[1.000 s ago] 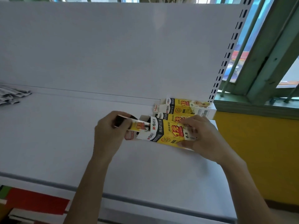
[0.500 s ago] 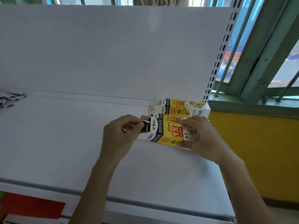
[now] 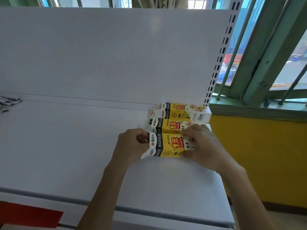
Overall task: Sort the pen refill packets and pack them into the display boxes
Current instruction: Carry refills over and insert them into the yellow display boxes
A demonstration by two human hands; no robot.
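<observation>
Pushed in since a moment ago, the packet is gone; left hand (image 3: 132, 145) pinches the box (image 3: 167, 145) end, right hand (image 3: 201, 145) grips it on the shelf (image 3: 66, 146).

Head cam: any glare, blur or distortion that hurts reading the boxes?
Head view: even daylight from the window at right, faint sheen on the back panel, no hard glare. Wide-angle bends the shelf edge. Nearest box print is sharp; left hand and right hand show little blur.

Bright daylight from the barred window (image 3: 272, 52) at right washes the white back panel (image 3: 116, 55) evenly; shadows stay faint, wide-angle edges bow, detail slightly soft.
</observation>
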